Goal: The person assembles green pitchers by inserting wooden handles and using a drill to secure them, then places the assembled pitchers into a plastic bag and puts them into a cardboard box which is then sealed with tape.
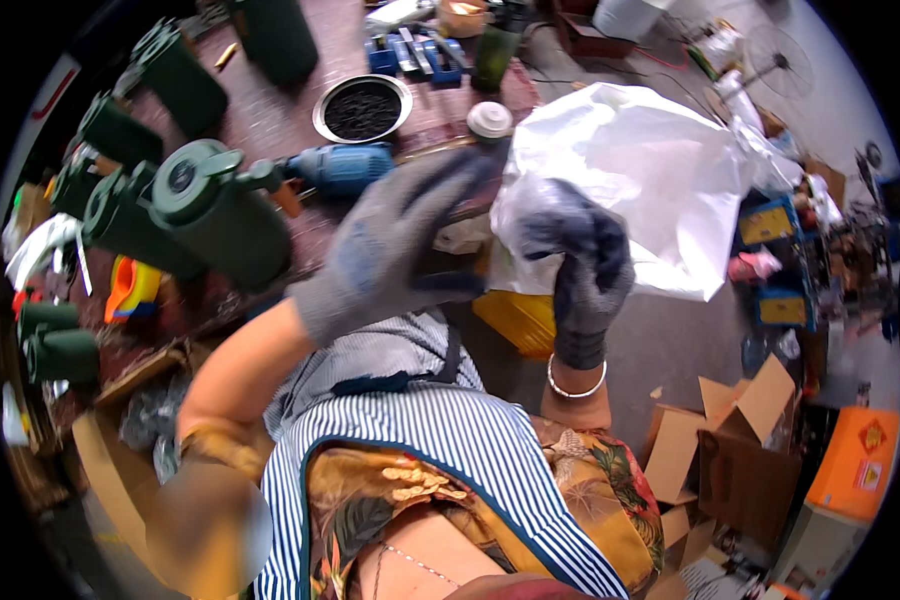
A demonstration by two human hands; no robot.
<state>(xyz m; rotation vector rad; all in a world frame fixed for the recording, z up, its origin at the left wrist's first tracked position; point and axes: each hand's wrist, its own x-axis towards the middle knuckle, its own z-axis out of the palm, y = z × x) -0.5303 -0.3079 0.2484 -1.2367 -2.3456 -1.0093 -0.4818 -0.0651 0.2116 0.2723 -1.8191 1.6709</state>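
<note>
1. White plastic bag is the biggest thing, held up at the right of the scene over the floor, beside the table edge.
2. Dark green jug-shaped parts lie on the table at the left (several of them, some far).
3. The left hand, in a grey glove, is spread half open; its fingertips touch the bag's near edge.
4. The right hand, also gloved, is closed tightly, pinching the bag.
5. A blue power tool lies far left, near a round metal bowl.
</note>
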